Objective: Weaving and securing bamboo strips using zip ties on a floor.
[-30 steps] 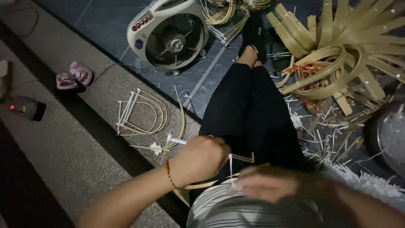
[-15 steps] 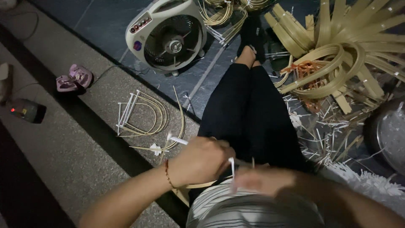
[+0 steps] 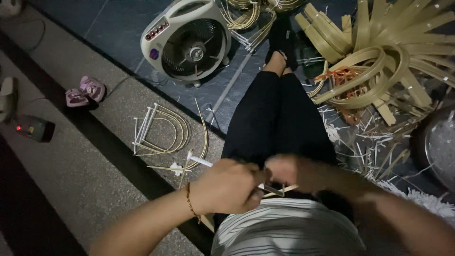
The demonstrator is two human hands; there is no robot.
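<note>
View from my head, looking down over my lap. My left hand (image 3: 227,186) and right hand (image 3: 289,171) meet above my striped shirt (image 3: 284,230), just short of my black trousers (image 3: 279,118). The fingers of the left hand are curled tight around a thin bamboo strip (image 3: 279,191), whose pale end pokes out between the two hands; a white-tipped stick (image 3: 201,161) juts from behind the left knuckles toward the floor. The right hand is blurred, its fingers bent in on the same strip (how firmly, I cannot tell). A thin bracelet (image 3: 191,205) sits on my left wrist.

Surroundings: to my left, on the grey step (image 3: 61,180), lies a bundle of bent bamboo arcs (image 3: 163,130) with white-capped ends, just beside my left knee. Beyond it stands a white fan (image 3: 187,40) on the dark tiles, tilted back, with coils of split bamboo (image 3: 246,16) behind it. My bare foot (image 3: 277,61) points toward these coils. To my right, a heap of broad bamboo hoops (image 3: 379,71) crowds against my leg, an orange cord (image 3: 343,76) tangled in it, and white shavings (image 3: 365,147) litter the floor below. A metal bowl (image 3: 436,142) sits at the right edge. Far left: pink sandals (image 3: 85,91) and a dark device (image 3: 33,128) with a red light.
</note>
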